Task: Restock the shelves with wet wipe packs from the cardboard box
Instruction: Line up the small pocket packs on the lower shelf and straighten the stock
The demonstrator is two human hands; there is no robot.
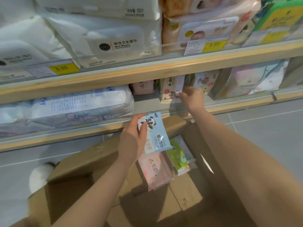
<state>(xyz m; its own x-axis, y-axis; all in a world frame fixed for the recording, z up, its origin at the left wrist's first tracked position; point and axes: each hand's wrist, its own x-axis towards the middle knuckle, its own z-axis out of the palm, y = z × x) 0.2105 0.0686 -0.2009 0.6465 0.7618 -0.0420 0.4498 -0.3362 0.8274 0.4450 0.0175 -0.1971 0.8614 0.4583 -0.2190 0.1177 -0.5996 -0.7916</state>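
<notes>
Head view: an open cardboard box [188,194] is positioned on the floor directly below the lower shelf [147,122], and all positions here are given relative to that box. A blue pack [155,133] printed with a panda is gripped in the left hand [132,141], thumb across its front, and is held upright above the far edge of the box, just in front of the shelf rail. Inside the box, a pink pack [155,171] is seen against the far wall, below the blue pack, with a green pack [180,154] just to its right. Above and beyond the box, on the lower shelf, a white pack [170,90] with a cartoon print stands upright; its near right edge is pinched by the curled fingers of the right hand [191,97]. A large white bundle [82,104] lies on the same shelf, up and to the left of the box. Two yellow price tags [214,45] are fixed to the upper shelf rail.
</notes>
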